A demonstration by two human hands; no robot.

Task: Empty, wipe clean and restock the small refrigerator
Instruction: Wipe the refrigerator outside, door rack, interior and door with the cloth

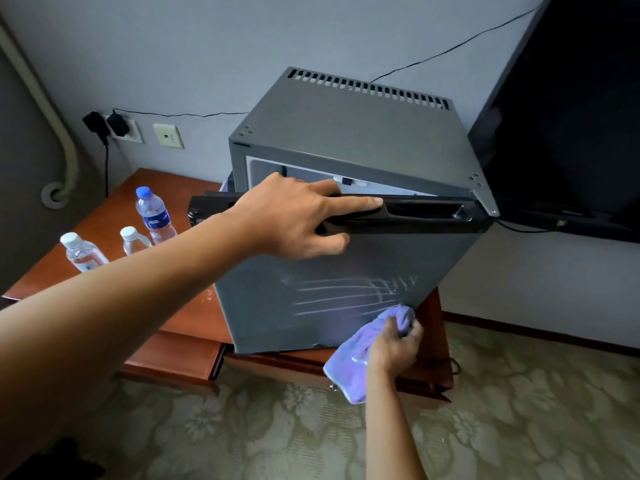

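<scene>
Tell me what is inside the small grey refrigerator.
The small grey refrigerator is ajar. Through the gap above its black door only a pale inner wall and a small white fitting show. The door and the left hand cover the rest.

- Pale grey-blue wall (194,46) behind, evenly lit.
- Wall socket (128,128) with black plugs at left, blank plate (168,135) just beside.
- Beige pipe (52,109) curving down far left.
- Low reddish wooden bench (114,216) against wall.
- Dark television screen (568,109) at right.
- Greenish floral carpet (519,410) below.
</scene>
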